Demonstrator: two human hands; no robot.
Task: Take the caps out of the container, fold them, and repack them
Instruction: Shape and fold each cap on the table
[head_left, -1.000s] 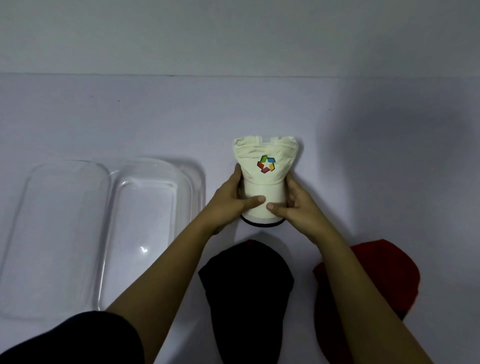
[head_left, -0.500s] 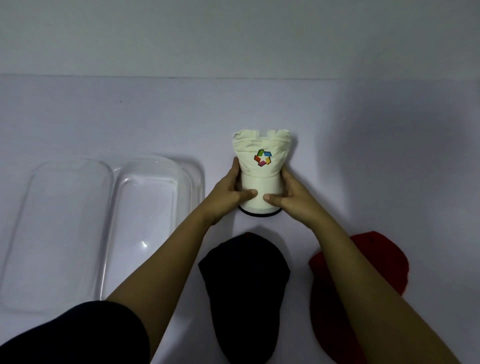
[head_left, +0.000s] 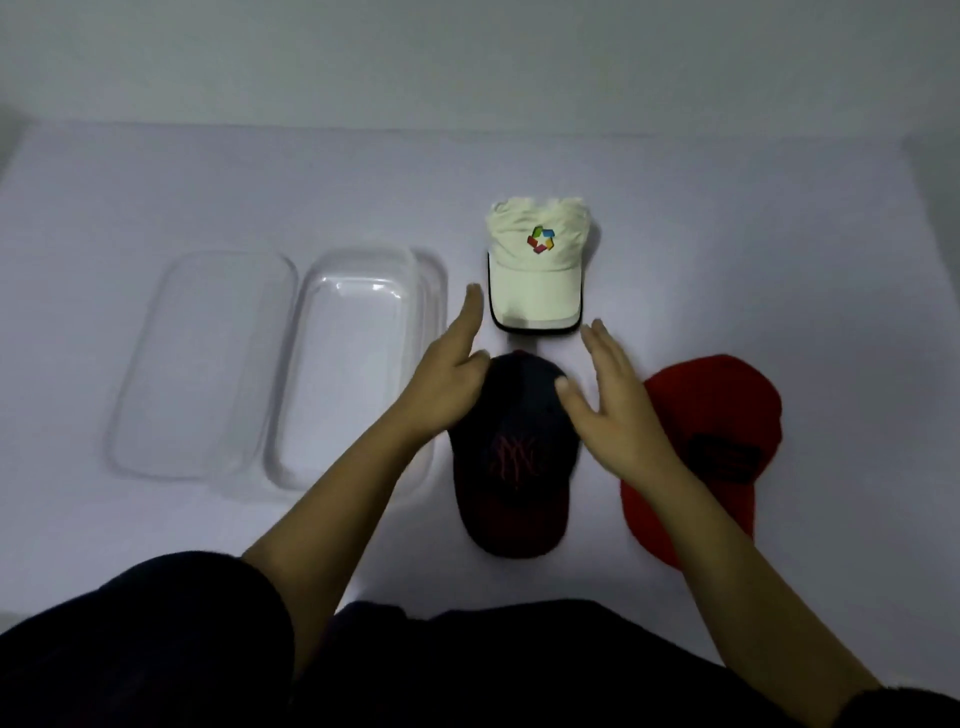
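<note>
Before you lies a pale, matte, lilac-white tabletop (head_left: 753, 249) — it fills most of your view from side to side. Its far edge runs as a straight, faint line across the upper part of the view, and there it meets a plain grey-white wall (head_left: 467, 57), evenly dim. At the far left and far right corners the tabletop's ends fall off into darker shade — what lies beyond them you cannot tell.
</note>
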